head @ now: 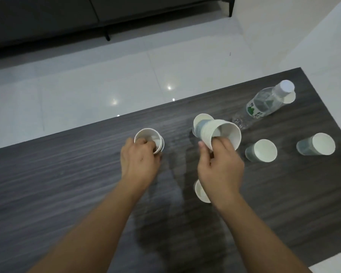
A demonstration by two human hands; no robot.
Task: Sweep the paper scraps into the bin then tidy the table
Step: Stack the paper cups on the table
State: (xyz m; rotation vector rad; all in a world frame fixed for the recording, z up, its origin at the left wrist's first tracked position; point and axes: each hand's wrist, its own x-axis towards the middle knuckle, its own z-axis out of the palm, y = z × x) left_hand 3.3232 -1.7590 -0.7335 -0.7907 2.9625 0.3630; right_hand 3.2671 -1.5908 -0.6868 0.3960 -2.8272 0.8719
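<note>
While its writing is unreadable, the bottle (268,102) wears a green-marked label (254,111).

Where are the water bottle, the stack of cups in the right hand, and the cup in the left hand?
water bottle (264,104): head view, on its label, lying on the table.
stack of cups (215,133): head view, on the ribbed side of the stack.
cup in the left hand (148,135): head view, on its inner wall.
</note>
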